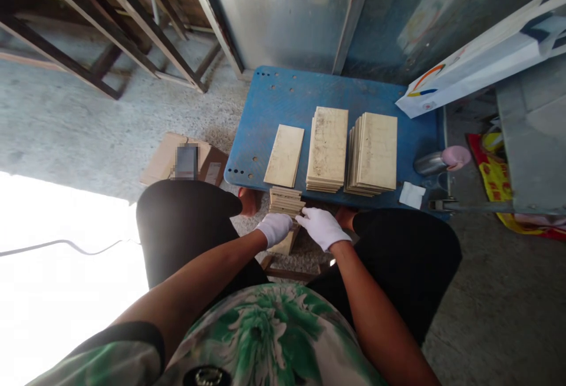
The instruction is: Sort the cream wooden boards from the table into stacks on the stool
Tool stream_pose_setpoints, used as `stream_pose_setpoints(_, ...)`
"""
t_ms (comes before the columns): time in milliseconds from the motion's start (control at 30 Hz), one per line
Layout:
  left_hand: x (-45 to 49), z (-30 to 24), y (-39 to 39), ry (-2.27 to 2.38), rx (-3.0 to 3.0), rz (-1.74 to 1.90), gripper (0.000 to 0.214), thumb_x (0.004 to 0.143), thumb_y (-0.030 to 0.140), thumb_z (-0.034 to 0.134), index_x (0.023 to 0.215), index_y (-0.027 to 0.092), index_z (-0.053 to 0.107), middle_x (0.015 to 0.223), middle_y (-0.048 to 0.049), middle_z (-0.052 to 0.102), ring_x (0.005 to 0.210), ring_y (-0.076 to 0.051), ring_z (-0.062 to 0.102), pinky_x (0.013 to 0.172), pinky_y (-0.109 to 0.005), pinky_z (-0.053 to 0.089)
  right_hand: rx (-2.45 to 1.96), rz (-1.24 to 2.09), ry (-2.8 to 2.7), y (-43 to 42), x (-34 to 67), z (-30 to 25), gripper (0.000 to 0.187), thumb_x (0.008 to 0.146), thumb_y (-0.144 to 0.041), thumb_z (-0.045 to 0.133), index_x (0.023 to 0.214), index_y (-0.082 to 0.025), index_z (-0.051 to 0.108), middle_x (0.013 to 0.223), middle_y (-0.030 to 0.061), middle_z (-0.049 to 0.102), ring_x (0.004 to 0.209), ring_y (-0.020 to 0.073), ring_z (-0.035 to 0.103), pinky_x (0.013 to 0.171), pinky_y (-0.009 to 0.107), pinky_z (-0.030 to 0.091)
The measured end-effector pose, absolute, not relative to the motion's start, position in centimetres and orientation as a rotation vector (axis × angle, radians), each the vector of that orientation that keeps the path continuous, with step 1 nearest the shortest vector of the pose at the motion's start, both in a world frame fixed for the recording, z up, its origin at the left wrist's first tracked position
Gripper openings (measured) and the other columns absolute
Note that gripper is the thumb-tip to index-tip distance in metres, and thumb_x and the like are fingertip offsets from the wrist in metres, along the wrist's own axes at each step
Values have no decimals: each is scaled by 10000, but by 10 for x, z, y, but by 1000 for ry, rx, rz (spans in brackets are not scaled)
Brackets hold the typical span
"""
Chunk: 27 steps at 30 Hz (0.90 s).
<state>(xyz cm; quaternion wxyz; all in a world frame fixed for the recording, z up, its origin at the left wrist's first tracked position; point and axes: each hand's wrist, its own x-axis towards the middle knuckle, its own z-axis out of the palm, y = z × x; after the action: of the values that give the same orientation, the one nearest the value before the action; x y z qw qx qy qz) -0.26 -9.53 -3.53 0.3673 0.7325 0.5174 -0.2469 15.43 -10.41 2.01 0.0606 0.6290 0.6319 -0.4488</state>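
My left hand (276, 230), in a white glove, is curled around the near left side of a stack of thin, pale rectangular boards (286, 198) held between my knees. The white-gloved right hand (325, 227) grips the same stack at its right edge, fingers bent against the boards. Their edges are fanned a little and face up towards me. Just beyond, on the blue table (283, 97), lies a low pile of matching boards (285, 156). Two taller piles stand right of it, a middle pile (328, 144) with dark smudges and a right pile (378, 150) leaning slightly.
A metal cup with a pink lid (455, 156) and a folded white tissue (412, 195) are at the table's right. A white paper bag (477, 62) leans behind them. On the floor at left sits a cardboard box (159, 159); a metal panel (296, 20) backs the table.
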Motion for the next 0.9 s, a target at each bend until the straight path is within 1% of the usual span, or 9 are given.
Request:
stream_pose_setpoints(100, -2, -19, -76, 1289, 1940, -612, 307, 863, 399, 514, 945, 184, 718, 938, -120, 708, 903, -290, 673, 804, -394, 509, 1959, -1394, 1856, -104, 153, 16, 357, 911, -452, 456, 1033, -202, 681, 1128, 104, 692, 1054, 233, 628, 819, 283, 410)
stream_pose_setpoints(233, -7, -12, -39, 1513, 1927, -459, 361, 895, 466, 411, 976, 264, 699, 951, -61, 704, 906, -231, 669, 771, -309, 498, 2041, -1465, 1781, -105, 151, 12, 397, 912, -438, 469, 1136, -176, 668, 1199, 121, 663, 1148, 226, 594, 914, 270, 415)
stream_pose_setpoints(333, -11, -13, -6, 1760, 1926, -358, 442, 866, 522, 443, 1149, 234, 622, 1049, -93, 668, 989, -245, 639, 813, -309, 483, 2052, -1510, 1756, -107, 147, 13, 445, 906, -446, 482, 1203, -155, 644, 1242, 129, 639, 1192, 225, 570, 966, 264, 402)
stream_pose_setpoints(400, -11, -16, 14, 1876, 1902, -357, 601, 807, 593, 502, 1241, 180, 538, 1121, -142, 621, 1037, -281, 614, 838, -337, 476, 2035, -1530, 1749, -109, 145, 15, 467, 907, -453, 481, 1234, -152, 626, 1251, 130, 633, 1188, 228, 574, 972, 269, 406)
stream_pose_setpoints(500, -6, -22, 37, 1959, 1771, -356, 803, 709, 698, 552, 1277, 138, 458, 1194, -188, 560, 1094, -330, 577, 852, -375, 471, 2005, -1547, 1733, -110, 141, 20, 477, 910, -457, 479, 1265, -164, 605, 1242, 131, 639, 1162, 231, 593, 956, 280, 421)
stream_pose_setpoints(567, -1, -27, 45, 1984, 1689, -317, 891, 657, 707, 596, 1306, 127, 408, 1256, -204, 515, 1168, -344, 524, 884, -388, 456, 1994, -1565, 1708, -110, 138, 23, 489, 907, -464, 485, 1284, -169, 590, 1230, 132, 645, 1146, 235, 603, 946, 286, 429)
stream_pose_setpoints(667, 9, -38, 49, 2018, 1584, -295, 1013, 604, 662, 665, 1376, 112, 306, 1335, -224, 434, 1261, -354, 431, 927, -406, 430, 1981, -1577, 1688, -111, 136, 26, 515, 903, -475, 487, 1306, -166, 573, 1228, 138, 645, 1159, 250, 594, 960, 302, 422)
stream_pose_setpoints(800, 20, -54, 50, 2067, 1524, -307, 1148, 584, 642, 680, 1453, 109, 154, 1387, -245, 354, 1284, -369, 372, 953, -457, 407, 1952, -1592, 1676, -112, 132, 29, 543, 901, -482, 477, 1328, -157, 555, 1227, 146, 644, 1172, 283, 582, 979, 341, 413)
stream_pose_setpoints(900, 26, -64, 53, 2102, 1522, -345, 1234, 550, 639, 705, 1472, 102, 84, 1403, -266, 309, 1278, -396, 341, 950, -498, 397, 1948, -1602, 1639, -112, 130, 31, 545, 901, -486, 471, 1338, -171, 547, 1206, 142, 656, 1147, 292, 597, 958, 357, 430)
